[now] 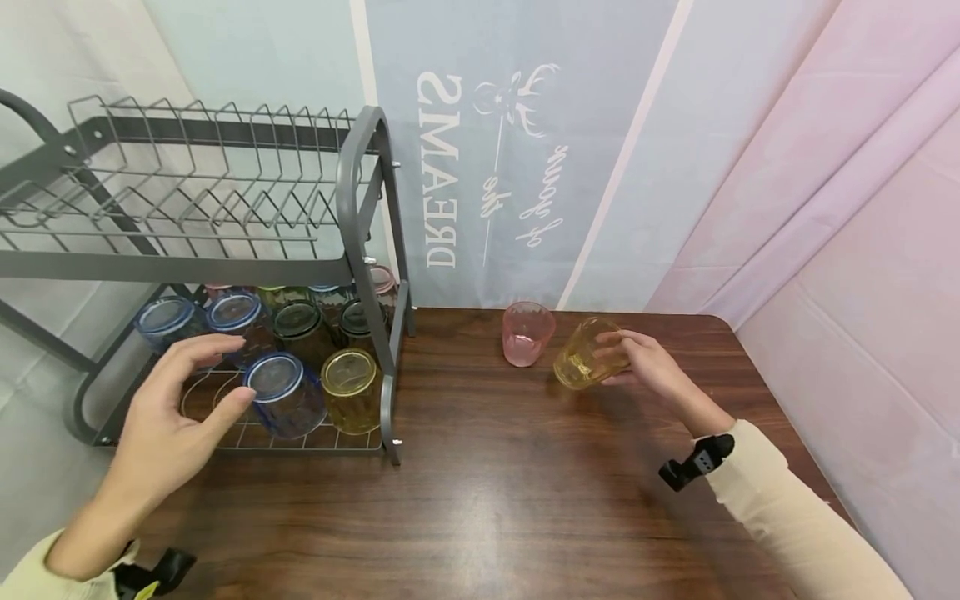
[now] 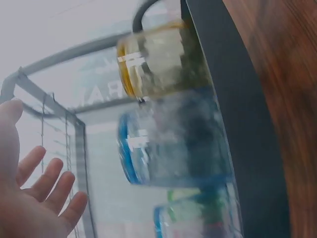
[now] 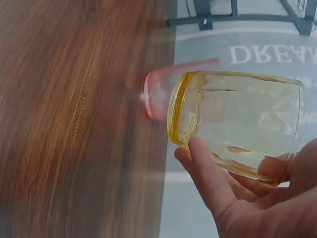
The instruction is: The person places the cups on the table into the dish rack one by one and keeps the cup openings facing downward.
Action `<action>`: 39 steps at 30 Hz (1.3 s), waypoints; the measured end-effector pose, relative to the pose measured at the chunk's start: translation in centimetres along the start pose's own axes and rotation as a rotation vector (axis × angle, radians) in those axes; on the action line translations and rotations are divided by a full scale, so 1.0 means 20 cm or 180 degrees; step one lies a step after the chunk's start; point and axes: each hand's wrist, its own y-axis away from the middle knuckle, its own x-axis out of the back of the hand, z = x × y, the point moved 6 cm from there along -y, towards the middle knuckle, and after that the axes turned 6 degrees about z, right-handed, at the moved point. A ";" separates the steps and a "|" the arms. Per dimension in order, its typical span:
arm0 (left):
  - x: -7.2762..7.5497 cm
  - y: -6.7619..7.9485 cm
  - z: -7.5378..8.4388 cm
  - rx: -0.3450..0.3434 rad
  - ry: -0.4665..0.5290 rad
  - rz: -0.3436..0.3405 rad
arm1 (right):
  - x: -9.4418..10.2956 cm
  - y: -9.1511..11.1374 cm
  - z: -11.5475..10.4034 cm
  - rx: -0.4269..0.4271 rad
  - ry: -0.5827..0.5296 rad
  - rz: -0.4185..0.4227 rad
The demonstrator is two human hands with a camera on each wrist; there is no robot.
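Note:
My right hand (image 1: 651, 367) grips a clear yellow glass (image 1: 579, 358) by its side, over the back of the table. The glass leans in the head view, and the right wrist view shows its thick yellow base (image 3: 181, 109). Just left of it a pink glass (image 1: 527, 333) stands upright on the wood. My left hand (image 1: 168, 417), thumb and fingers spread, holds nothing and is in front of the rack's lower shelf. Nearest to it are an upside-down blue glass (image 1: 288, 404) and, beside that, an upside-down yellow glass (image 1: 351, 400).
A dark grey two-tier dish rack (image 1: 180, 268) stands on the left of the brown table (image 1: 480, 500), its upper tier bare wire. Behind the front glasses, several more blue, dark and pink ones fill the lower shelf. A printed curtain (image 1: 510, 208) hangs along the back edge.

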 end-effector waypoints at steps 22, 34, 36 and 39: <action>-0.47 0.08 0.42 -0.0448 0.0540 -0.1006 | -0.29 0.24 -0.18 0.0110 -0.0784 -0.0247; -0.79 0.08 0.53 -0.0434 0.0428 -0.1647 | -0.48 0.38 -0.24 -0.0020 -0.1012 -0.0385; -0.85 0.08 0.54 -0.0380 0.0384 -0.1707 | -0.52 0.39 -0.25 -0.0025 -0.1091 -0.0449; -0.91 0.08 0.54 -0.0309 0.0325 -0.1783 | -0.56 0.40 -0.26 0.0006 -0.1214 -0.0546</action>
